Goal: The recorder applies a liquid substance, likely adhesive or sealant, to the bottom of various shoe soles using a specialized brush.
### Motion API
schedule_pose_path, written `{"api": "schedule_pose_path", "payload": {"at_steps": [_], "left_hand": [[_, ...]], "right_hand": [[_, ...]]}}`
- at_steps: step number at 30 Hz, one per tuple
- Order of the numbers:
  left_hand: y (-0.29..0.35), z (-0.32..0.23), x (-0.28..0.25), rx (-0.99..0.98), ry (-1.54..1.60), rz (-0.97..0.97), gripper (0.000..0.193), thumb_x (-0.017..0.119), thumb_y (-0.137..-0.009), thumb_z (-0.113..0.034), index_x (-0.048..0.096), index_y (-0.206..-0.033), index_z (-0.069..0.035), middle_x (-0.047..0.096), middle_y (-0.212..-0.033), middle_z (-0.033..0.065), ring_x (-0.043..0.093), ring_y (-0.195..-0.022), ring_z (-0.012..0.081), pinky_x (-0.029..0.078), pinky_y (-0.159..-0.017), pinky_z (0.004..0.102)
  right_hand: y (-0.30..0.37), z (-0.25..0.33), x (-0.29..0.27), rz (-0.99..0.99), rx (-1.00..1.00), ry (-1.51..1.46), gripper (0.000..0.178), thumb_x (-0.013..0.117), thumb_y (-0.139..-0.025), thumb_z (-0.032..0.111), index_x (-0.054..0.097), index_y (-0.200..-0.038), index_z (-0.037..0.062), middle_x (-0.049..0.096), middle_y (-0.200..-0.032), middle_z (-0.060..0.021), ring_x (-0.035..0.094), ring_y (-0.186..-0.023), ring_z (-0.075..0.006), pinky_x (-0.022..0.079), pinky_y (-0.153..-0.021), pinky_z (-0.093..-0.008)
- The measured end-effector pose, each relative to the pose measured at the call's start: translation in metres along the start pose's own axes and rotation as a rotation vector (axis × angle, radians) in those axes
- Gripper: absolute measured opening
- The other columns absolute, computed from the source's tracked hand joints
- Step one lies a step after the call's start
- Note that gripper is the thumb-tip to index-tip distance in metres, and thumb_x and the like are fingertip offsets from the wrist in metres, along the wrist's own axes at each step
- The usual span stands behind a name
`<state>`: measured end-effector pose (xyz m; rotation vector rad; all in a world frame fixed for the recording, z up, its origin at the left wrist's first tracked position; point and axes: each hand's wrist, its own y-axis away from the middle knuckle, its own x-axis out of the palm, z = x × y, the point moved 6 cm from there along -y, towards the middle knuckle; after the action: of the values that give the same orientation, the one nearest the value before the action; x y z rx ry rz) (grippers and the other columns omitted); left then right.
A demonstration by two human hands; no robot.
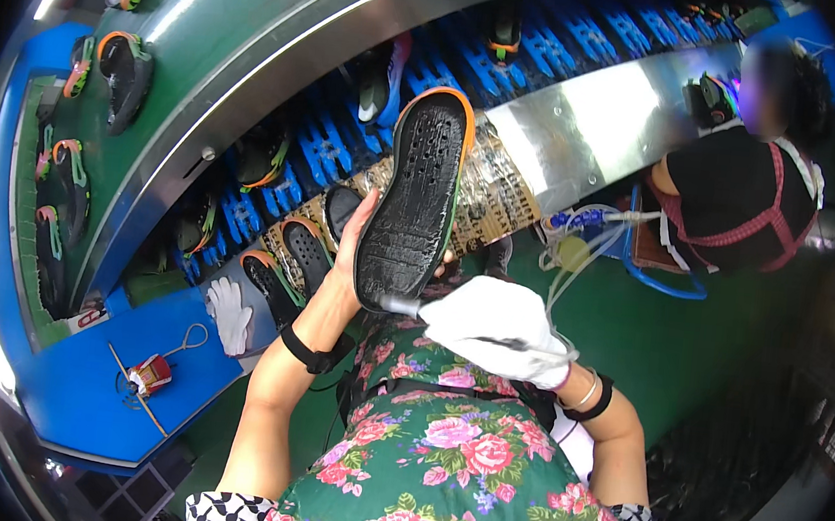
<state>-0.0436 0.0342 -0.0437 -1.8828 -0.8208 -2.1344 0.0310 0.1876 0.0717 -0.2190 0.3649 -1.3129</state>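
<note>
A black shoe sole [412, 195] with an orange and green rim is held tilted up in front of me, its inner side facing me. That surface looks wet and glossy. My bare left hand [343, 268] is closed around its lower left edge, with fingertips showing at the right edge. My right hand [493, 330], in a white glove, is closed on a brush [397, 305] with a silvery neck. The brush end rests against the bottom end of the sole; its bristles are hard to make out. Pale thin hoses [578, 266] run down toward the right wrist.
More soles [305, 255] lie by a brown-paper-covered ledge [489, 192]. Behind it runs a rack of blue holders [322, 151]. A green conveyor [172, 46] carries shoes. On a blue table [74, 378] lie a white glove [229, 315] and a red can [151, 374]. A co-worker [736, 191] sits at right.
</note>
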Motion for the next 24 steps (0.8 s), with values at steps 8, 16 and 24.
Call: {"api": "schedule_pose_path", "payload": {"at_steps": [8,16,24], "left_hand": [[-0.004,-0.01,-0.007,0.004,-0.03,-0.02,0.08,0.047,-0.101,-0.064,0.046,-0.152,-0.003,0.06,-0.14,0.0266,0.064,-0.121,0.0482,0.056,-0.097,0.0625],[0.004,0.005,0.002,0.075,-0.352,-0.269,0.05,0.058,-0.103,-0.04,0.06,-0.139,-0.004,0.073,-0.12,0.0131,0.074,-0.098,0.0222,0.062,-0.088,0.0368],[0.002,0.045,0.007,-0.063,-0.463,-0.286,0.051,0.062,-0.102,-0.032,0.054,-0.144,-0.005,0.07,-0.128,0.0125,0.072,-0.104,0.021,0.06,-0.09,0.0348]], "right_hand": [[0.005,-0.016,0.002,-0.022,0.349,-0.308,0.017,0.082,-0.082,0.004,0.08,-0.098,0.0011,0.079,-0.097,-0.0105,0.075,-0.087,-0.0205,0.059,-0.079,-0.0339],[0.017,-0.041,-0.055,-0.56,0.222,-0.962,0.005,0.066,-0.077,-0.005,0.065,-0.082,-0.0029,0.071,-0.099,-0.0237,0.069,-0.076,-0.0254,0.058,-0.068,-0.031],[-0.058,-0.014,-0.053,-0.37,0.042,0.006,0.022,0.063,-0.088,-0.008,0.07,-0.105,0.0032,0.07,-0.117,-0.0187,0.069,-0.101,-0.0288,0.059,-0.083,-0.0372]]}}
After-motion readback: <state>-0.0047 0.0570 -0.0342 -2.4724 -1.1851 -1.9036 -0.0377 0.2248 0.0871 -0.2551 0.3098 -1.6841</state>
